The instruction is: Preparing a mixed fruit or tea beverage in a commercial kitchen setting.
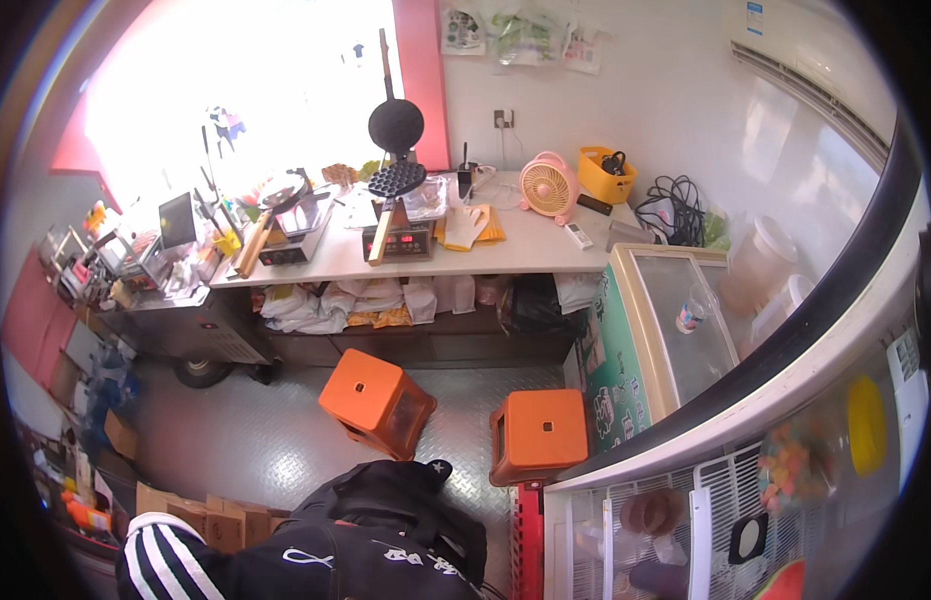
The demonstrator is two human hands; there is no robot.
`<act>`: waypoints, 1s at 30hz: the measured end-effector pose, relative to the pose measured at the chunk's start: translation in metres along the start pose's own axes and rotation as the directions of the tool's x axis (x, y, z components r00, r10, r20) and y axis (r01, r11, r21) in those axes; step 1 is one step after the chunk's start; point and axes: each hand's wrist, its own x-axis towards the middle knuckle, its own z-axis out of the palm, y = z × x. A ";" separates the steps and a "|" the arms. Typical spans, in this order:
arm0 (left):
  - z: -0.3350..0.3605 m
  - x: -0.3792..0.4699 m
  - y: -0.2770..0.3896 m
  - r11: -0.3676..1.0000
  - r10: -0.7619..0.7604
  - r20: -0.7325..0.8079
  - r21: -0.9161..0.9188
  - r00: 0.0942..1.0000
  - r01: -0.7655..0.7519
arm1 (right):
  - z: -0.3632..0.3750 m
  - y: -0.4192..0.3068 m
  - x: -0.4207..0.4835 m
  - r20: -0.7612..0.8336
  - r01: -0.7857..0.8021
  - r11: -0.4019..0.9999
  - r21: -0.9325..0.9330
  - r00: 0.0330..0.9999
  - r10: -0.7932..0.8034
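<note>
Neither of my hands is in view. A black sleeve with white stripes and a dark apron with white writing fill the bottom. Before me stand two orange plastic stools on the metal floor. On the white counter a round egg-waffle iron stands opened, its upper plate raised and its wooden handle towards me. Its base has a lit display. A second round iron with wooden handles sits to the left on another heated base. White gloves lie on yellow cloth beside the waffle iron.
A pink fan, a yellow basket and a coil of black cable are at the back right. A chest freezer and a glass-fronted fridge with wire shelves stand right. Cardboard boxes lie low left.
</note>
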 end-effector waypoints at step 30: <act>-0.048 0.035 -0.191 0.861 -0.270 0.122 -0.413 0.955 0.296 | 0.030 -0.464 -0.212 0.498 0.633 0.565 0.529 0.308 -0.811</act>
